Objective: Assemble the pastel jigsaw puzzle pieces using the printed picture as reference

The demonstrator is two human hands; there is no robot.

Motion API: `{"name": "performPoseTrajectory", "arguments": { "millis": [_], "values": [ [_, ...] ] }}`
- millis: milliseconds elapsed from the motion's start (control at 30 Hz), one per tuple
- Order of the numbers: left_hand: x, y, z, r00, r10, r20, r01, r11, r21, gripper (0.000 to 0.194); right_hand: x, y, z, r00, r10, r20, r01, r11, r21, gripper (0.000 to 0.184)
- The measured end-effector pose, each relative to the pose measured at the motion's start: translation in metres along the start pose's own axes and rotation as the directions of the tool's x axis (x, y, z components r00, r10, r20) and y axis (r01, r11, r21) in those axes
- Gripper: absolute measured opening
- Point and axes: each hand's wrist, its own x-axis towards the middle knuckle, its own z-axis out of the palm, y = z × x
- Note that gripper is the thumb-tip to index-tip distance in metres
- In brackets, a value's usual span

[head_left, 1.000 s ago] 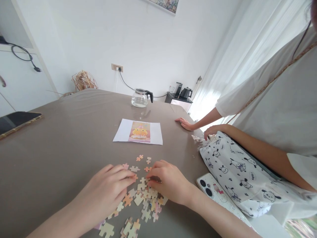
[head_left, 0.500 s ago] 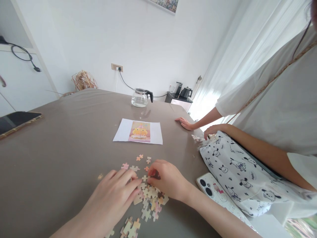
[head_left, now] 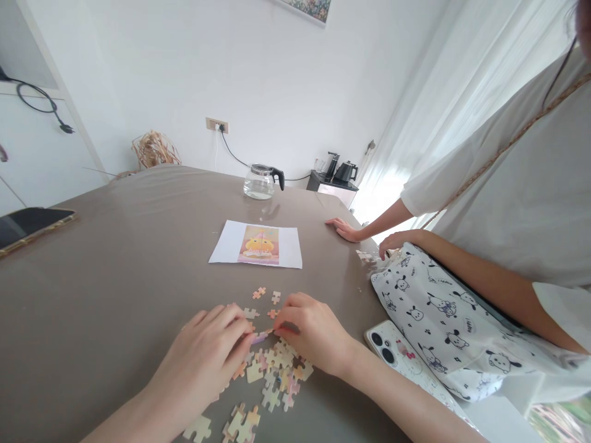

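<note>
The left hand (head_left: 215, 341) and the right hand (head_left: 314, 335) meet over the brown table (head_left: 115, 295), fingertips facing. Both are closed in a pinch, with a small lilac-and-orange puzzle strip (head_left: 261, 336) gripped between them, its 2 ends at the fingers; it is partly hidden, so whether it is 1 piece or several joined is hard to tell.

Just below the strip lies a heap of loose puzzle pieces (head_left: 279, 372), some overlapping, in cream, yellow and pink. A smaller cluster (head_left: 242, 424) sits nearer the person, and a mottled orange piece (head_left: 259, 293) and a whitish piece (head_left: 276, 297) lie beyond the fingers. Farther out, a white sheet (head_left: 219, 246) with a printed yellow character lies flat, and a glass pot (head_left: 258, 184) stands behind it.

At right, another person's hand (head_left: 344, 229) rests on the table, near a patterned pouch (head_left: 443, 314) and a white phone (head_left: 392, 351).
</note>
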Motion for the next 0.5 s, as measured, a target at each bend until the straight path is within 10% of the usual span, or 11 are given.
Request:
{"name": "performPoseTrajectory", "arguments": {
  "millis": [500],
  "values": [
    [0.000, -0.003, 0.002, 1.000, 0.013, -0.006, -0.014, 0.998, -0.058, 0.024, -0.005, 0.012, -0.010, 0.999, -0.022, 0.032, 0.027, 0.983, -0.182, 0.021]
  ]
}}
